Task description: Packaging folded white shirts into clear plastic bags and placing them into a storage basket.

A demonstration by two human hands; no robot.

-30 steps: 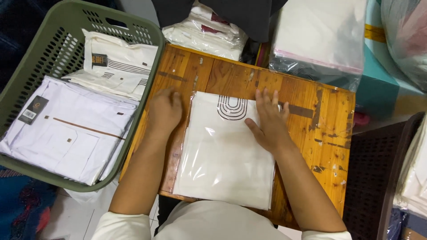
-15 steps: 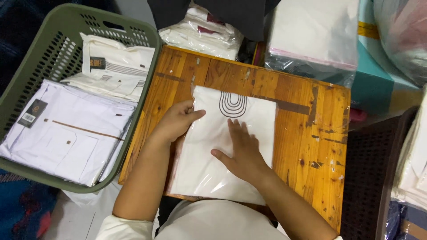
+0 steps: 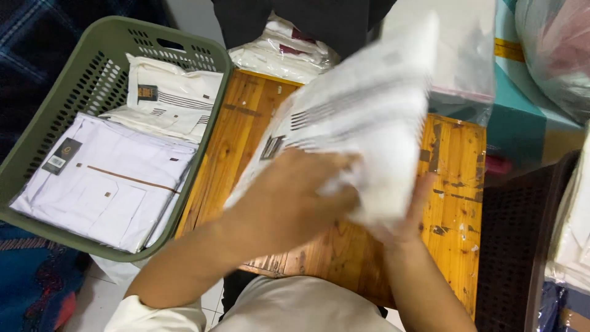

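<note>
Both hands hold a folded white garment (image 3: 362, 129) up above the middle of the wooden surface (image 3: 458, 184), tilted and blurred so that its far end reaches over the far edge. It is white with dark stripes across it and a small dark tag near its left side (whether it sits in a clear bag cannot be told through the blur). The left hand (image 3: 292, 203) grips the near left part of the garment, its fingers (image 3: 338, 200) curled and clamped on the cloth. The right hand (image 3: 409, 212) supports the near right part from below, with the fingers pressed up against the underside and mostly hidden by the garment.

Just beside the left edge of the surface stands a green plastic basket (image 3: 92, 74), and in it lie two folded white shirts (image 3: 117, 178), the nearer one with a thin brown line and a dark tag, the farther one striped. Beyond the far edge lies a pile of bagged garments (image 3: 283, 52).
</note>
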